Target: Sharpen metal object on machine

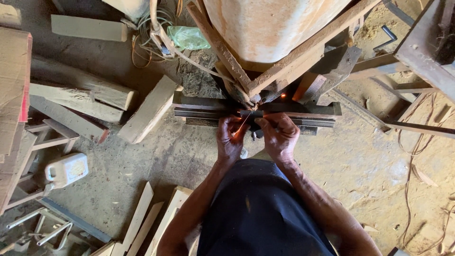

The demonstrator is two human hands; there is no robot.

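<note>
Steel: a dark metal blade (250, 115) lies flat between your two hands, pressed forward against a grinding point under the rusted frame (284, 66), where orange sparks (283, 95) break just beyond your knuckles.
Left hand (231, 137): clenched on the blade's near left end, fingers curled over it; a thin bright streak runs across them.
Right hand (279, 135): closed over the blade's right end, thumb on top, knuckles toward the sparks.
Rest: the blade sits across stacked dark metal bars (208, 108) that run left and right of your grip; keep it seated flat there, so both hands only guide and press.
Doing it well: judged from the spark line, contact is just ahead of the grip, so hold even pressure from both sides, keep fingertips behind the edge and wrists low.
Around: pale wooden planks (149, 109) well left of your left hand, a white plastic jug (66, 169) farther left and nearer you, loose wire (407, 156) out to the right on the dusty floor (189, 161).
</note>
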